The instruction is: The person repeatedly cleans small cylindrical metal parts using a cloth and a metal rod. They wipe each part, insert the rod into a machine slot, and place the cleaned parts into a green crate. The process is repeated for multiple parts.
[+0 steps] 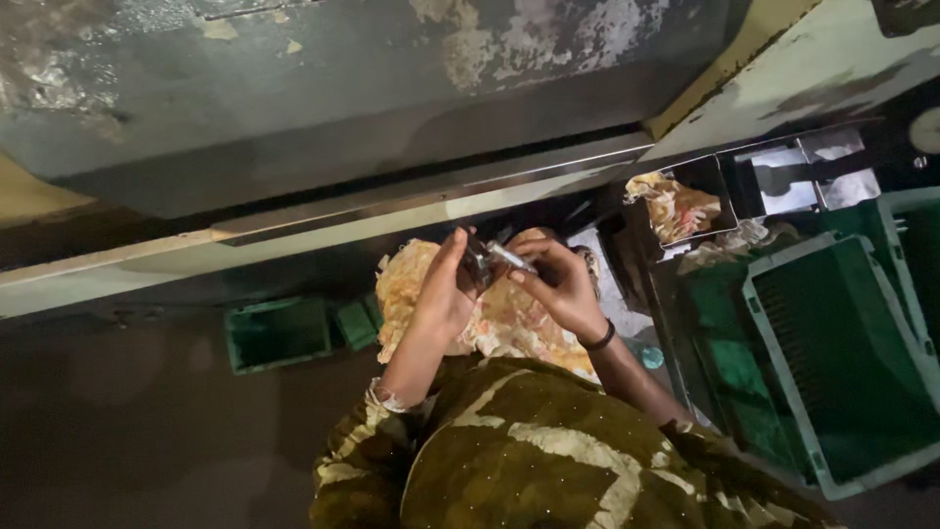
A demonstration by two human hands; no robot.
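Observation:
My left hand (pixel 446 289) grips a small dark metal part (pixel 477 263), held up in front of me. My right hand (pixel 558 284), with a dark band on its wrist, pinches a thin shiny metal piece (pixel 511 258) and touches it to that part. Both hands hover over a crumpled orange and cream patterned cloth (pixel 509 323) lying below them. My olive patterned sleeves fill the bottom of the view.
A big worn grey machine body (pixel 343 88) with a pale ledge (pixel 323 220) spans the top. Green plastic crates (pixel 832 362) stand at the right, a small green box (pixel 277 333) at the left. A metal bin (pixel 685 211) holds rags.

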